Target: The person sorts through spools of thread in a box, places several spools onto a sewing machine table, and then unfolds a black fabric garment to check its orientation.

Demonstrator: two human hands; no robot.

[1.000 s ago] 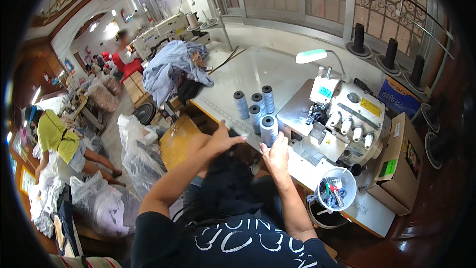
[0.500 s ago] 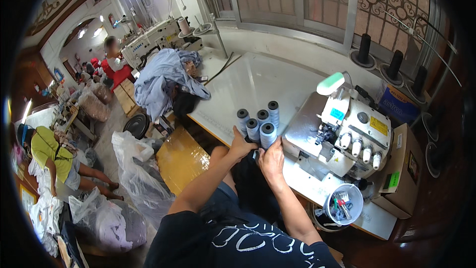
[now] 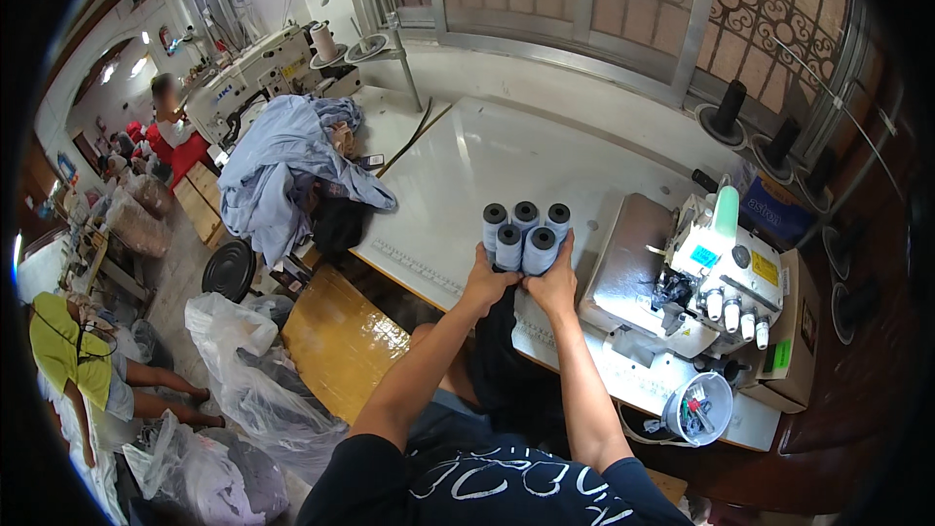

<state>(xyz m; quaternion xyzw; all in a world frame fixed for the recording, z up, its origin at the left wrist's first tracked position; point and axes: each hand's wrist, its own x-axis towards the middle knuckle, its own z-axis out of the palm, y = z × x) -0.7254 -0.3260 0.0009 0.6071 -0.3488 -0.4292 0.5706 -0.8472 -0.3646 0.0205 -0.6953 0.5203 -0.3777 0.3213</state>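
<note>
Both hands, left point(image 3: 484, 284) and right point(image 3: 555, 282), clasp a cluster of five blue-grey thread cones point(image 3: 523, 233) just above the table point(image 3: 506, 156) edge. They seem gathered but not yet set down; the overlocker point(image 3: 716, 273) sits right of the hands, unthreaded as far as shows.

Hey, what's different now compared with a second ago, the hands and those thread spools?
Both hands closed in on the cluster of thread spools: the left hand and the right hand now clasp its near side together, where a second ago they hovered apart just short of it. The spools stand upright on the white table as before, beside the overlock machine.
</note>
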